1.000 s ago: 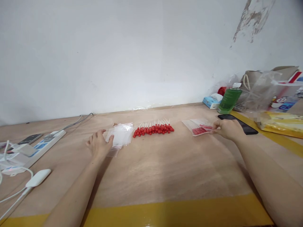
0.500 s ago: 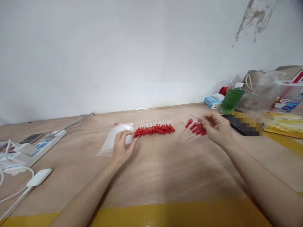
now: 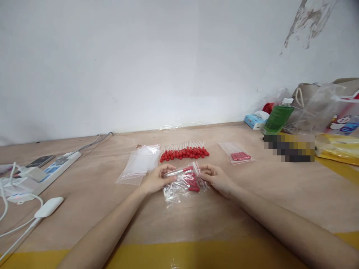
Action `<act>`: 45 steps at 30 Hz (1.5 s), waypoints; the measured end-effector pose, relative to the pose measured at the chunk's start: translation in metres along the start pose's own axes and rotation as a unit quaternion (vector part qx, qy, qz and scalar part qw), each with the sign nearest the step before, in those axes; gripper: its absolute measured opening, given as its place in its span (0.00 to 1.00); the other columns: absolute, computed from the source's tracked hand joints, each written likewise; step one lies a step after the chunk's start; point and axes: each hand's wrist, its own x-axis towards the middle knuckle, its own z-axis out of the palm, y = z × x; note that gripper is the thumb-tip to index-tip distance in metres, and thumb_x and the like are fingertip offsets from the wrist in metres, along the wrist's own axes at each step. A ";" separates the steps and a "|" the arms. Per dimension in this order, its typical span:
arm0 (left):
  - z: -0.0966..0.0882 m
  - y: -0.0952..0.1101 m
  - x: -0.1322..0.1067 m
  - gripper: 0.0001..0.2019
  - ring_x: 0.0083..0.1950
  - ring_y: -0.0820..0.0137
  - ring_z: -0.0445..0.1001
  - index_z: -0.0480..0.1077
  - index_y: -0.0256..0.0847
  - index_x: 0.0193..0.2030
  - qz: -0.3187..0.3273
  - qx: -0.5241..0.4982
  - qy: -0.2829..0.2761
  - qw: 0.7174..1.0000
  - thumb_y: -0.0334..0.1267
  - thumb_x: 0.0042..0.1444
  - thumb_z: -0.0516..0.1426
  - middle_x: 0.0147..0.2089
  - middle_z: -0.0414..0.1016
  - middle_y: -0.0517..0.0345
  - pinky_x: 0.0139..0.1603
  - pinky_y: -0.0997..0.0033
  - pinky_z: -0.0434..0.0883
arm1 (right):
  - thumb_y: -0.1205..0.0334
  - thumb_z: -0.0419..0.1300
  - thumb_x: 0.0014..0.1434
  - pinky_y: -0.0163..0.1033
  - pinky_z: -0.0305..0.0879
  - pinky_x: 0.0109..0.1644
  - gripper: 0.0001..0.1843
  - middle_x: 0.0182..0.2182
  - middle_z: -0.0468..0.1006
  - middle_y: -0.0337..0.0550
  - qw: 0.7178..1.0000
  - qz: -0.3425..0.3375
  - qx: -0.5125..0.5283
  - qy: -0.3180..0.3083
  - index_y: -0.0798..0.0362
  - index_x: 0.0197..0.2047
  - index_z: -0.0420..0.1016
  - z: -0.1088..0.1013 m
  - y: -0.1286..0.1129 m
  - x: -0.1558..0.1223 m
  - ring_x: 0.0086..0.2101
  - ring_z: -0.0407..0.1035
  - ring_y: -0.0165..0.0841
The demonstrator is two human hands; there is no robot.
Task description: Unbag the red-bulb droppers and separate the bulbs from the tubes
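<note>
Both hands meet at the middle of the wooden table (image 3: 252,201) on a small clear plastic bag (image 3: 183,183) with several red-capped droppers inside. My left hand (image 3: 158,178) pinches the bag's left edge. My right hand (image 3: 214,178) pinches its right edge. Behind them lies a row of loose red-capped droppers (image 3: 183,152). A stack of empty clear bags (image 3: 138,164) lies to the left of the row. A filled bag of droppers (image 3: 238,154) lies to the right.
A power strip (image 3: 47,170) with plugs, white cables and a white adapter (image 3: 48,207) lie at the left. At the back right stand a green bottle (image 3: 277,116), a tissue pack (image 3: 255,119), plastic bags (image 3: 322,108) and a yellow packet (image 3: 336,147). Yellow tape (image 3: 196,254) runs along the front edge.
My right hand picked up several droppers from the right and brought them to the middle. My left hand took a bag from the stack. Both hands now hold the bag with the droppers in it.
</note>
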 end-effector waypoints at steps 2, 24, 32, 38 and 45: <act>-0.010 -0.004 0.003 0.19 0.35 0.70 0.72 0.66 0.37 0.43 0.014 0.055 0.024 0.998 0.45 0.46 0.61 0.37 0.73 0.56 0.36 0.70 0.69 | 0.64 0.68 0.38 0.33 0.68 0.29 0.21 0.22 0.74 0.35 0.999 0.036 -0.031 -0.028 0.54 0.36 0.66 -0.003 -0.006 0.002 0.23 0.69 0.26; 0.026 0.000 0.024 0.13 0.49 0.68 0.68 0.72 0.41 0.40 0.403 0.422 0.014 0.812 0.34 0.61 0.46 0.44 0.73 0.52 0.50 0.65 0.69 | 0.70 0.66 0.38 0.31 0.65 0.27 0.26 0.19 0.71 0.29 0.996 0.033 -0.079 -0.031 0.53 0.39 0.58 0.013 -0.001 0.016 0.21 0.67 0.24; 0.029 0.000 0.024 0.17 0.51 0.70 0.70 0.70 0.37 0.38 0.412 0.457 -0.018 0.788 0.29 0.61 0.40 0.44 0.74 0.52 0.52 0.68 0.69 | 0.73 0.59 0.41 0.29 0.58 0.18 0.21 0.13 0.60 0.22 0.989 0.002 -0.137 0.055 0.50 0.37 0.55 0.020 0.008 0.025 0.13 0.58 0.23; 0.019 0.014 0.011 0.14 0.53 0.72 0.68 0.70 0.40 0.39 0.355 0.441 0.044 0.823 0.29 0.60 0.44 0.50 0.70 0.55 0.53 0.72 0.67 | 0.71 0.58 0.41 0.31 0.63 0.20 0.14 0.16 0.63 0.27 0.985 -0.043 -0.161 0.040 0.50 0.30 0.56 0.016 0.011 0.024 0.16 0.61 0.24; 0.016 0.017 -0.002 0.19 0.52 0.68 0.68 0.58 0.45 0.58 0.214 0.395 0.077 0.890 0.38 0.58 0.50 0.53 0.69 0.55 0.52 0.66 0.67 | 0.68 0.55 0.45 0.32 0.59 0.22 0.07 0.20 0.71 0.36 0.944 -0.128 -0.303 0.003 0.53 0.28 0.74 0.007 0.014 0.022 0.19 0.62 0.26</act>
